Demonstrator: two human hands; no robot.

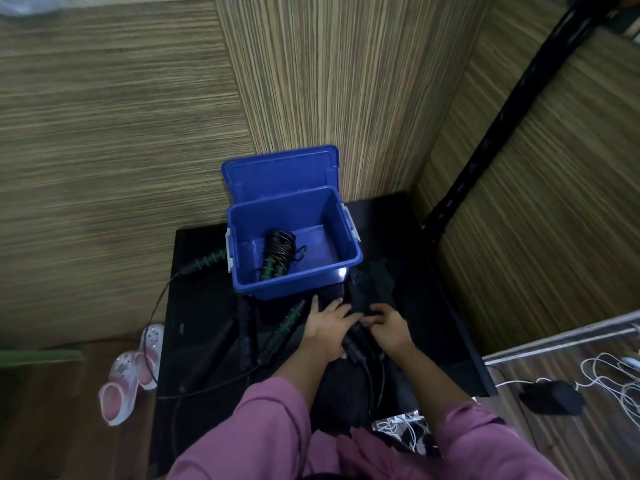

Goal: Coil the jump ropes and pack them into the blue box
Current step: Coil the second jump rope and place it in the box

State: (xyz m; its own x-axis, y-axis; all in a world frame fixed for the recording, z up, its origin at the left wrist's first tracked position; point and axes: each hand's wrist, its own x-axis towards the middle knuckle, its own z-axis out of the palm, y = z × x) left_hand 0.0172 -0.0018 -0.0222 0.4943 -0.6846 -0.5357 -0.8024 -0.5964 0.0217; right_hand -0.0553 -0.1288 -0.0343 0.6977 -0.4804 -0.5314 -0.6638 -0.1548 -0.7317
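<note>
The blue box [346, 237] stands open on a black table [433, 289], its lid leaning on the wall behind. One coiled black jump rope [278, 252] with green-ringed handles lies inside it. My left hand [327, 329] and my right hand [389, 329] meet just in front of the box and hold a pair of black rope handles [355, 346] between them; the cord hangs down toward me. Left of my hands lies a loose green-ringed handle [285, 327]. Another handle [204, 261] lies beside the box's left wall, its cord running off the table edge.
More dark handles and cords [246, 334] lie on the table's left part. Pink and white sandals [133, 372] sit on the floor at the left. A black device with white cables [550, 396] lies at the right. Wood-patterned walls close in behind.
</note>
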